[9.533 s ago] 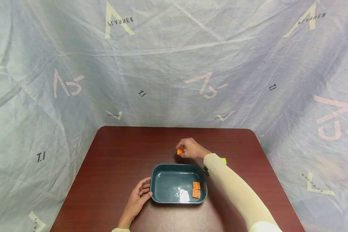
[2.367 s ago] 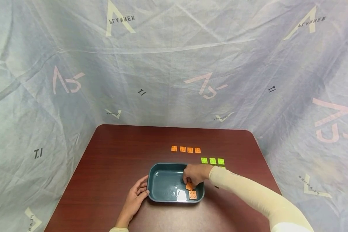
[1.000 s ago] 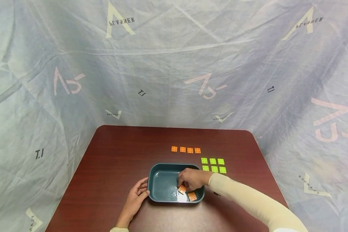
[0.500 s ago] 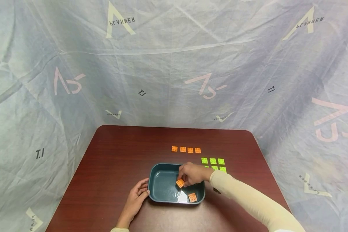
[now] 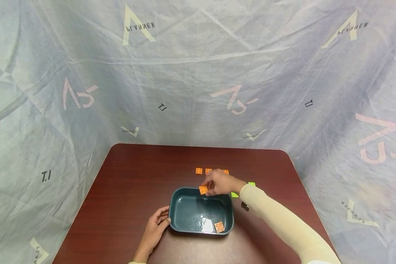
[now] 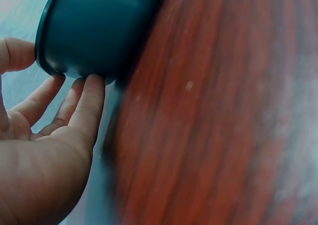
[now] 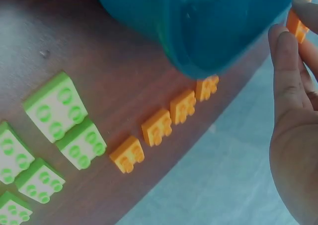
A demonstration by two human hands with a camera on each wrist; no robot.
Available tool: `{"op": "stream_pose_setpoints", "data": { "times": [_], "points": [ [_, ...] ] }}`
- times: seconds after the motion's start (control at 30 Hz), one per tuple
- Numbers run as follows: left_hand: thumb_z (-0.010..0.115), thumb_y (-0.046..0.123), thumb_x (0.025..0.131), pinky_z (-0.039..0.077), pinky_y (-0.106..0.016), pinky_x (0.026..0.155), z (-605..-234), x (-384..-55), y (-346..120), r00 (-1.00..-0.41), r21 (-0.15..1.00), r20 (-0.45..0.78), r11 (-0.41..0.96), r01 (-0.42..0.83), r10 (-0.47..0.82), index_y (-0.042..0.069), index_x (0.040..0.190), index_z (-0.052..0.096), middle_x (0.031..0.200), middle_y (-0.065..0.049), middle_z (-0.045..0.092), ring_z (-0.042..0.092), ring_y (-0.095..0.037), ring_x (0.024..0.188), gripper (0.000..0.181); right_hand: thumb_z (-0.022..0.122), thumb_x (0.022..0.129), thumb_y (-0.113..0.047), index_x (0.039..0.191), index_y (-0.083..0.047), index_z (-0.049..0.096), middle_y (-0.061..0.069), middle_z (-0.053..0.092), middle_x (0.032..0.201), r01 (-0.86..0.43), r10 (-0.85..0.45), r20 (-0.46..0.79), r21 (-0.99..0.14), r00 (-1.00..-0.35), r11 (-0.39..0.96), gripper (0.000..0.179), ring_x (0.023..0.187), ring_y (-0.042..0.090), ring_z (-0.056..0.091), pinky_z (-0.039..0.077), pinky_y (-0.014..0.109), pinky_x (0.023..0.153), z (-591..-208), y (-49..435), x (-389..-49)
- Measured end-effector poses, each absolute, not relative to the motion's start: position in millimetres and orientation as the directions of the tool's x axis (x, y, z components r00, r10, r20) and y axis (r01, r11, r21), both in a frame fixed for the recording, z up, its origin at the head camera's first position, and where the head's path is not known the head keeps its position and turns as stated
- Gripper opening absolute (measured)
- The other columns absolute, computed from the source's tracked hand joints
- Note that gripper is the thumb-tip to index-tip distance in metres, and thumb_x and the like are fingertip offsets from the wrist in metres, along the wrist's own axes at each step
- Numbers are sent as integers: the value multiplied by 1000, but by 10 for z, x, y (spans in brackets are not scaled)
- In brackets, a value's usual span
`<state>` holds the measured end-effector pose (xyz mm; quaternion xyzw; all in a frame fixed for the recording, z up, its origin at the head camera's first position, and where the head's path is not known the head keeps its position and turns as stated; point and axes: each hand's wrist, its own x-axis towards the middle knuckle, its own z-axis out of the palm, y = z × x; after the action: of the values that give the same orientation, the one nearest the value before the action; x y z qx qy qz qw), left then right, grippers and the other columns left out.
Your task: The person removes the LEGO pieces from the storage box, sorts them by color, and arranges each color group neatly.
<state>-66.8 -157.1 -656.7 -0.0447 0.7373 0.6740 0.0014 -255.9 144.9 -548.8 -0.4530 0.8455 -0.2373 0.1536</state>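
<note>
My right hand pinches an orange toy building brick between thumb and fingers, over the far rim of a dark teal rectangular tub. The right wrist view shows the same pinched brick at the upper right, partly covered by the fingers. One more orange brick lies in the tub's near right corner. At the tub's left end, my left hand rests its fingertips and thumb against the outside. In the left wrist view those fairly straight fingers touch the tub wall.
Beyond the tub, several orange bricks stand in a row on the dark red wooden table. Green bricks sit in two rows right of it, mostly hidden by my right arm in the head view. A grey printed sheet hangs around the table.
Orange and green bricks have come to stand in rows on the table. My right hand has lifted an orange brick from the tub floor toward the far rim. The left hand stays put.
</note>
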Motion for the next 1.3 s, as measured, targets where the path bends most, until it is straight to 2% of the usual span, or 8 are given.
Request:
{"op": "stream_pose_setpoints", "data": {
  "times": [0.3,0.5,0.6,0.87,1.13,1.3],
  "points": [
    [71,6,98,53,-19,93,-6570,-674,-1583,-995,994,-72,77,-77,-62,8,139,65,130,-17,69,67,-24,115,42,91,85,-21,117,-13,81,-1,72,101,-678,-783,10,-507,-623,533,35,85,1,70,60,21,77,-5465,1420,-2797],
    [71,5,97,53,-19,93,-6562,-684,-1591,-993,994,-90,57,-94,-70,8,138,66,129,-17,70,67,-26,116,41,92,83,-17,113,-10,82,3,73,103,-617,-729,0,-533,-684,579,33,85,4,71,60,22,76,-5522,1366,-2896],
    [71,5,97,53,-19,93,-6566,-679,-1593,-994,994,-90,51,-94,-67,7,138,66,129,-18,70,67,-26,116,41,92,83,-18,110,-11,82,0,72,102,-593,-706,-2,-540,-708,597,30,84,4,71,60,22,75,-5587,1331,-2939],
    [71,5,98,53,-19,92,-6587,-677,-1592,-996,995,-74,56,-78,-57,7,138,65,130,-19,69,67,-22,113,41,93,80,-15,106,-7,81,3,70,98,-546,-662,-7,-558,-750,625,29,83,10,71,61,26,75,-5758,1252,-3017],
    [70,3,97,54,-19,91,-6548,-673,-1590,-994,995,-95,32,-97,-61,5,138,65,130,-20,69,67,-27,115,41,93,81,-17,110,-5,81,5,75,104,-497,-616,-55,-536,-786,682,33,86,11,72,63,31,78,-5820,1225,-3079],
    [70,5,98,54,-20,92,-6547,-672,-1590,-993,994,-100,34,-102,-56,7,138,65,131,-18,69,67,-27,116,41,92,82,-17,108,-6,80,2,77,98,-482,-606,-102,-508,-789,714,30,82,10,69,62,32,79,-5828,1203,-3089]
  ]
}}
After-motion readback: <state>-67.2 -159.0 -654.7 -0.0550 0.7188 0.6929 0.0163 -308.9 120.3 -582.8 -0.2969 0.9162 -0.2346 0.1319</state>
